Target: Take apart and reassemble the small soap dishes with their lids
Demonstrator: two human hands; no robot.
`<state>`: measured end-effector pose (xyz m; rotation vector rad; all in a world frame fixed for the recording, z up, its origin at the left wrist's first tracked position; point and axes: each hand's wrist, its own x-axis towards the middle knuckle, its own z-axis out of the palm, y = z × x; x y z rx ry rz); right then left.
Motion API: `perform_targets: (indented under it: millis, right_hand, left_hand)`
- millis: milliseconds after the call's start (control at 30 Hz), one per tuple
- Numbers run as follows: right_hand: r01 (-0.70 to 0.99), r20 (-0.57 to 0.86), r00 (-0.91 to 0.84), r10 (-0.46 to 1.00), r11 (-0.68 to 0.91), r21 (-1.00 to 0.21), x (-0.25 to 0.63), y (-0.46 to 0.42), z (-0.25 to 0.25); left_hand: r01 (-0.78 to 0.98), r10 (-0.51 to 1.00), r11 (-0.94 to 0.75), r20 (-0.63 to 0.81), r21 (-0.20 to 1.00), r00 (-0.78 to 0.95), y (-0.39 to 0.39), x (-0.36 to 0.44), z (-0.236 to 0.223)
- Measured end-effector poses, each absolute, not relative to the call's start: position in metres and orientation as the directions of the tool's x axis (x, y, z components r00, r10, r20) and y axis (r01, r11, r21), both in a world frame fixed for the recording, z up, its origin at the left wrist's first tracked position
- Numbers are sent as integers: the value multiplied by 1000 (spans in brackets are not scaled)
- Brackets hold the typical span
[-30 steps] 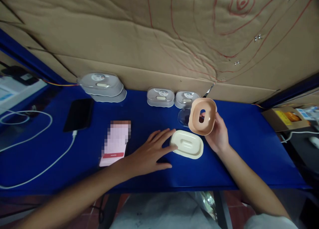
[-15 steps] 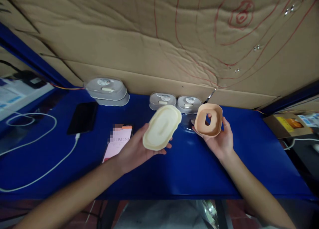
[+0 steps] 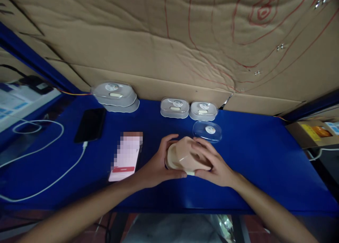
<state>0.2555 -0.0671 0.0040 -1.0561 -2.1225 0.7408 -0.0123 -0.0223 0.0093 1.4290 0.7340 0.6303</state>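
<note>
A cream wavy-edged oval tray [image 3: 171,158] is gripped at its left side by my left hand [image 3: 157,167], with the thumb in front and fingers behind. Over it lies a peach plastic box [image 3: 186,152], tilted and turned with its outside up. My right hand [image 3: 218,163] is closed around the right end of that box. The two pieces touch, but how they fit together is hidden by my fingers. Just beyond my right hand, a clear plastic lid [image 3: 208,132] with a round sticker rests on the blue table [image 3: 254,155].
Lidded oval boxes stand along the cardboard wall: one [image 3: 174,109] in the middle, another [image 3: 203,111] beside it, and a stack [image 3: 115,96] at left. A lit phone [image 3: 129,153] lies left of my hands. A dark phone [image 3: 91,125] has a white cable [image 3: 76,160] attached.
My hands have come together. The peach box moved left, flipped over and now sits against the cream tray. The clear lid is now in fuller view.
</note>
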Motion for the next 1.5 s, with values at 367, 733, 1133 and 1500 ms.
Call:
perform_targets:
  millis: [367, 733, 1133, 1500]
  right_hand:
    - [571, 283, -623, 729, 672, -472, 244, -66, 5]
    - [852, 201, -203, 958, 274, -445, 312, -21, -20]
    - [545, 180, -429, 885, 412, -730, 251, -67, -7]
    - [664, 352, -565, 746, 664, -343, 256, -60, 1]
  left_hand:
    - [-31, 776, 132, -84, 991, 626, -28, -9, 5]
    - [11, 862, 183, -166, 983, 480, -8, -13, 6]
    - [-7, 834, 185, -153, 983, 530, -9, -9, 7]
    - [145, 796, -181, 58, 973, 602, -13, -16, -6]
